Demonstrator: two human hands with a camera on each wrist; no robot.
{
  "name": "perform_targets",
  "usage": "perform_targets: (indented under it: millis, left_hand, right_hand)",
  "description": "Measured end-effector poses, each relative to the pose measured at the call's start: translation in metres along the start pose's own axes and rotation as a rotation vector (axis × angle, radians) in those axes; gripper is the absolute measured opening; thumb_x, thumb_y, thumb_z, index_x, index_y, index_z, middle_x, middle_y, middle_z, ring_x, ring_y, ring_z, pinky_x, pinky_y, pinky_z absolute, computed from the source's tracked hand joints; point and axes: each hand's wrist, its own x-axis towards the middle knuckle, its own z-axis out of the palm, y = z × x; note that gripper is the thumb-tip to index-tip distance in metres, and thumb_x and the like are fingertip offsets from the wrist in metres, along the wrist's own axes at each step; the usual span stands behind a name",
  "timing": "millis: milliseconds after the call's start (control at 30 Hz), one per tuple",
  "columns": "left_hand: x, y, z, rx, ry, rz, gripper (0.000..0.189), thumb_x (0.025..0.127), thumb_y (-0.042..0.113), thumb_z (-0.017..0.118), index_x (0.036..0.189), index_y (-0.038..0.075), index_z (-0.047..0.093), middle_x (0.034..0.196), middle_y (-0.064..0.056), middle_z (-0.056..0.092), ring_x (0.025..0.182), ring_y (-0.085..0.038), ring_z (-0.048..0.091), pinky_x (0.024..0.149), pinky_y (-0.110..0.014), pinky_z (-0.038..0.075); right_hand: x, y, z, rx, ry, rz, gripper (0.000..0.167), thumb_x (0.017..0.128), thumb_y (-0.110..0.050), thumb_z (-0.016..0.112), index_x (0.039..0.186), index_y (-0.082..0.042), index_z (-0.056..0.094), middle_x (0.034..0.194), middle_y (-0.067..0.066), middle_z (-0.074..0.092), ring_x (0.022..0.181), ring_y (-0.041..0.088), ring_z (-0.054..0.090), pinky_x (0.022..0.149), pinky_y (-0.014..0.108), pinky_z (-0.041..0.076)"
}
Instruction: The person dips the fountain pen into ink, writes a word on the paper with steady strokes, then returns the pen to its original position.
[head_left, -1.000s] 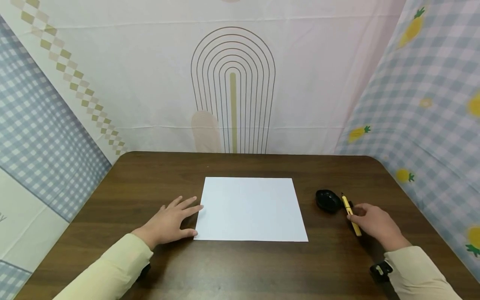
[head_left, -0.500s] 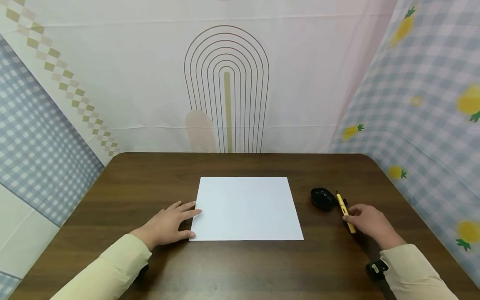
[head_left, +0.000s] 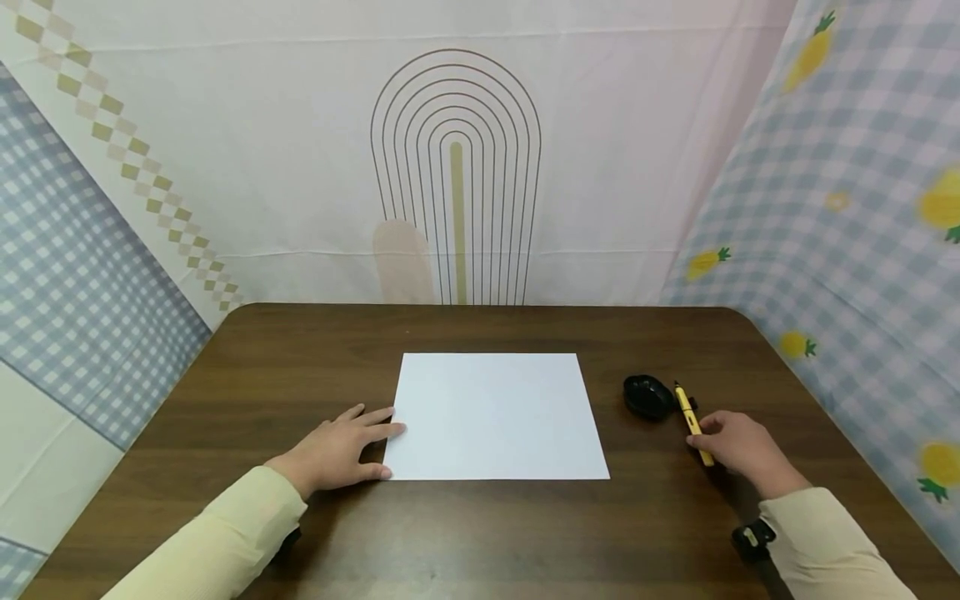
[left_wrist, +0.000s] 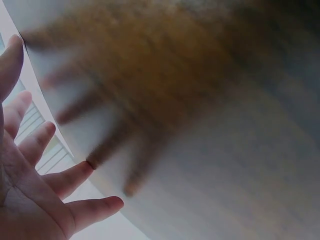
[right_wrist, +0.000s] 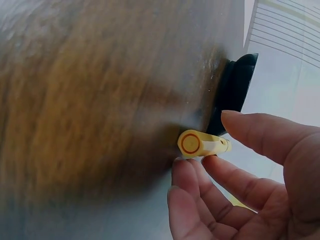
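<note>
Head view: the left hand [head_left: 337, 450] touches the paper [head_left: 498, 417]; right of it, the right hand [head_left: 742, 446] pinches the yellow pen [head_left: 686, 406]. Left wrist: fingers are spread. Right wrist: the yellow pen looks light and stiff, good to hold mid-barrel.
</note>
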Motion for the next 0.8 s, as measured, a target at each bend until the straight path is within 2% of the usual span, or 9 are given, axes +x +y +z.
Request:
perform_targets:
  millis: [167,467,800]
  left_hand:
    - [0.0002,0.0009,0.0003,0.001,-0.003,0.001,0.064,0.084,0.050,0.069,0.140,0.023,0.054,0.151,-0.006,0.041,0.134,-0.052,0.033,0.090,-0.074,0.035]
    - [0.0000,0.0017,0.0003,0.004,-0.006,-0.006,0.063,0.085,0.049,0.069,0.140,0.023,0.054,0.150,-0.007,0.042,0.135,-0.052,0.032,0.090,-0.074,0.035]
    - [0.0018,-0.0021,0.0049,0.008,0.004,0.002,0.062,0.085,0.048,0.069,0.139,0.023,0.055,0.150,-0.007,0.041,0.135,-0.052,0.031,0.090,-0.074,0.034]
  right_hand:
    - [-0.0005,-0.0001,0.0015,0.038,-0.008,0.009,0.051,0.091,-0.022,0.064,0.120,0.019,0.051,0.100,0.026,0.061,0.069,0.019,0.057,0.058,0.035,0.049]
    - [0.0008,0.0024,0.0020,0.111,-0.032,0.044,0.048,0.091,-0.019,0.065,0.118,0.018,0.051,0.095,0.023,0.060,0.075,0.021,0.060,0.061,0.037,0.055]
    - [0.0038,0.0046,0.0011,0.185,-0.058,0.094,0.035,0.091,-0.017,0.065,0.109,0.012,0.056,0.085,0.013,0.060,0.072,0.018,0.060,0.060,0.035,0.055]
